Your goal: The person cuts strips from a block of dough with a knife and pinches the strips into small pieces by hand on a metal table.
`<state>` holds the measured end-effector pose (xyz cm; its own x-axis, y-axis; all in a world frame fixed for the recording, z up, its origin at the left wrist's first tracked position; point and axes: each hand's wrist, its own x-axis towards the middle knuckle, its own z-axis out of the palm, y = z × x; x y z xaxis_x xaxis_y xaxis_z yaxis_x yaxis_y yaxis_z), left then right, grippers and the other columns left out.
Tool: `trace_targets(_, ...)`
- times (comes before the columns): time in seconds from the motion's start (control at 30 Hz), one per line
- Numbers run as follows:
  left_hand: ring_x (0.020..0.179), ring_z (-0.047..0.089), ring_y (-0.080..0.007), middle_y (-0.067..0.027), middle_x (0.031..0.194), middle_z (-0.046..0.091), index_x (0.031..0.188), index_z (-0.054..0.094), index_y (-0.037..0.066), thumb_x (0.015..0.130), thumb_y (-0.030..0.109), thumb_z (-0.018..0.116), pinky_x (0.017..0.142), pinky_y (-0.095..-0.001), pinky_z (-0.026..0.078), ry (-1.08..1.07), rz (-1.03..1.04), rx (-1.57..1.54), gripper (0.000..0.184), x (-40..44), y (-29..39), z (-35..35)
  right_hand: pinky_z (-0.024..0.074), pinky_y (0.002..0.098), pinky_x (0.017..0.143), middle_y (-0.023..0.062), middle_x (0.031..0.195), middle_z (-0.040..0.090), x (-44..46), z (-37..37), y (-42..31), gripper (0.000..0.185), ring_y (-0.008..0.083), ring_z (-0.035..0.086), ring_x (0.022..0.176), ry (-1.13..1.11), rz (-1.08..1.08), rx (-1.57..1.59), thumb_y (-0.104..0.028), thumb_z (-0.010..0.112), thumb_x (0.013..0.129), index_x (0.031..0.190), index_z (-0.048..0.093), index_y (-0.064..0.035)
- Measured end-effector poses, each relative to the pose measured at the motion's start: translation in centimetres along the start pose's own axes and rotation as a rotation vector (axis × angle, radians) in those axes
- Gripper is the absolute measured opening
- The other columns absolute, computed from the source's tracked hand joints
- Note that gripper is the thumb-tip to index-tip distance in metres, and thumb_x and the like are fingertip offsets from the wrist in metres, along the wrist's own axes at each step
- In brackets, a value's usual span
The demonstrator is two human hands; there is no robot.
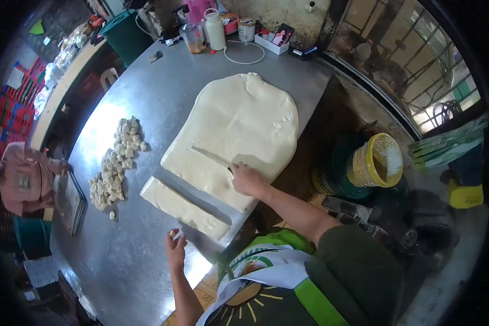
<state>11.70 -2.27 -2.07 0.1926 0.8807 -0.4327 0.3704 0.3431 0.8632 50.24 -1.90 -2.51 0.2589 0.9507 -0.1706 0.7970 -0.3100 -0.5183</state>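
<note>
My right hand (248, 180) is closed around the handle of a knife (212, 157). Its blade lies over the large slab of pale dough (239, 119), pointing up and left, roughly parallel to the slab's cut front edge. A separate strip of dough (185, 207) rests nearer to me, with a gap of bare metal between it and the slab. Just below this strip is my left hand (176, 247), fingers curled. Something small and whitish shows at its fingertips, too small to name. To the left, small dough pieces (117, 163) lie in a heap.
The metal table (130, 250) carries bottles (215, 31), a can (246, 30), a white box (274, 42) and a looped cable (244, 58) along its far edge. A yellow bucket (364, 163) stands right. At left are a pink garment (24, 176) and red crates (13, 115).
</note>
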Motion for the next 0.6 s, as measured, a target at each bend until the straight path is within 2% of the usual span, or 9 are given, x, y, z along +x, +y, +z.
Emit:
trace_targets(0.1, 0.110, 0.058, -0.0200, -0.0110, 0.133, 0.051, 0.127, 0.048, 0.006, 0.094, 0.012, 0.061, 0.085, -0.0351, 0.052, -0.002, 0.020, -0.075, 0.037, 0.5, -0.3, -0.2, 0.0496, 0.0488, 0.084, 0.0252, 0.103, 0.063, -0.1, -1.7, -1.6, 0.030, 0.0421, 0.063, 0.092, -0.037, 0.037, 0.277, -0.026, 0.053, 0.094, 0.108, 0.056, 0.0001)
trace_targets(0.13, 0.109, 0.058, -0.0188, -0.0108, 0.133, 0.051, 0.127, 0.048, 0.005, 0.094, 0.011, 0.061, 0.085, -0.0341, 0.052, 0.011, 0.003, -0.076, 0.035, 0.8, 0.1, -0.4, 0.0492, 0.0454, 0.077, 0.0223, 0.094, 0.063, -0.8, -1.4, -1.7, 0.025, 0.0388, 0.062, 0.084, -0.044, -0.005, 0.356, -0.024, 0.054, 0.095, 0.104, 0.055, -0.0003)
trace_targets(0.17, 0.104, 0.059, -0.0175, -0.0100, 0.128, 0.054, 0.124, 0.050, 0.005, 0.094, 0.011, 0.061, 0.083, -0.0326, 0.051, 0.060, 0.053, -0.082, 0.033, 1.6, -0.2, -0.8, 0.0487, 0.0420, 0.070, 0.0193, 0.084, 0.062, -1.1, -1.4, -1.7, 0.022, 0.0355, 0.061, 0.075, -0.051, -0.042, 0.429, -0.022, 0.055, 0.096, 0.099, 0.055, -0.0006)
trace_targets(0.27, 0.088, 0.060, -0.0146, -0.0060, 0.107, 0.062, 0.117, 0.055, 0.004, 0.093, 0.011, 0.062, 0.075, -0.0297, 0.050, 0.199, 0.110, -0.083, 0.026, 4.1, -0.4, -2.7, 0.0463, 0.0398, 0.064, 0.0200, 0.076, 0.059, -5.0, -1.3, -4.1, 0.022, 0.0353, 0.058, 0.069, -0.058, -0.150, 0.412, -0.023, 0.057, 0.096, 0.093, 0.055, -0.0013)
trace_targets(0.37, 0.080, 0.059, -0.0133, -0.0036, 0.096, 0.063, 0.111, 0.058, 0.004, 0.091, 0.012, 0.064, 0.069, -0.0284, 0.048, 0.277, 0.149, -0.101, 0.022, 8.5, -2.2, -5.2, 0.0478, 0.0412, 0.065, 0.0209, 0.078, 0.059, -7.9, 1.2, -5.6, 0.016, 0.0360, 0.059, 0.068, -0.097, -0.123, 0.363, -0.017, 0.056, 0.095, 0.103, 0.056, -0.0027)
trace_targets(0.43, 0.080, 0.060, -0.0133, -0.0034, 0.091, 0.064, 0.107, 0.060, 0.003, 0.090, 0.013, 0.066, 0.070, -0.0288, 0.049, 0.336, 0.196, -0.060, 0.021, 11.8, -1.7, -6.8, 0.0492, 0.0432, 0.067, 0.0210, 0.080, 0.061, -8.7, 2.0, -8.7, 0.022, 0.0366, 0.062, 0.071, -0.143, -0.160, 0.337, -0.015, 0.054, 0.095, 0.115, 0.055, -0.0041)
trace_targets(0.5, 0.079, 0.061, -0.0134, -0.0054, 0.090, 0.065, 0.105, 0.060, 0.003, 0.088, 0.014, 0.067, 0.071, -0.0298, 0.050, 0.409, 0.362, -0.025, 0.022, 15.6, -0.8, -7.9, 0.0499, 0.0442, 0.067, 0.0210, 0.081, 0.062, -8.5, 3.4, -11.3, 0.027, 0.0368, 0.063, 0.072, -0.165, -0.177, 0.306, -0.015, 0.054, 0.095, 0.121, 0.054, -0.0049)
trace_targets(0.57, 0.081, 0.065, -0.0208, -0.0136, 0.094, 0.068, 0.100, 0.058, 0.001, 0.083, 0.015, 0.071, 0.073, -0.0333, 0.052, 0.482, 0.432, 0.083, 0.025, 18.6, 0.9, -8.3, 0.0511, 0.0462, 0.069, 0.0217, 0.084, 0.064, -7.8, 4.5, -13.3, 0.038, 0.0377, 0.066, 0.077, -0.133, -0.324, 0.231, -0.014, 0.052, 0.095, 0.132, 0.048, -0.0065)
trace_targets(0.6, 0.081, 0.065, -0.0208, -0.0136, 0.094, 0.068, 0.100, 0.058, 0.001, 0.083, 0.015, 0.071, 0.073, -0.0333, 0.052, 0.484, 0.424, 0.068, 0.025, 19.3, 1.6, -7.9, 0.0517, 0.0472, 0.070, 0.0220, 0.085, 0.064, -7.5, 4.9, -14.1, 0.044, 0.0381, 0.067, 0.079, -0.121, -0.401, 0.195, -0.014, 0.051, 0.095, 0.138, 0.045, -0.0073)
